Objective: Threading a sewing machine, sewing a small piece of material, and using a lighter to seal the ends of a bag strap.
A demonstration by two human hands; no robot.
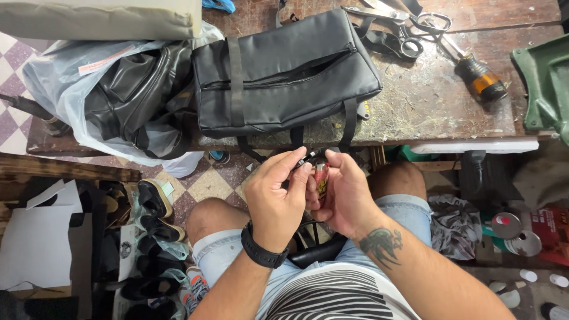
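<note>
My left hand point(275, 192) and my right hand point(344, 195) meet over my lap, just below the edge of the wooden workbench point(432, 101). My right hand grips a small red lighter point(321, 178). My left hand pinches the end of a black strap point(306, 159) that hangs from the black leather bag point(284, 74) on the bench. The strap end sits right at the top of the lighter. A black watch is on my left wrist.
Scissors point(397, 26) and a screwdriver with an orange and black handle point(480, 77) lie on the bench behind the bag. A second black bag in clear plastic point(118, 95) sits at the left. A green machine part point(545, 89) stands at the right. Shoes point(154, 225) are piled on the floor.
</note>
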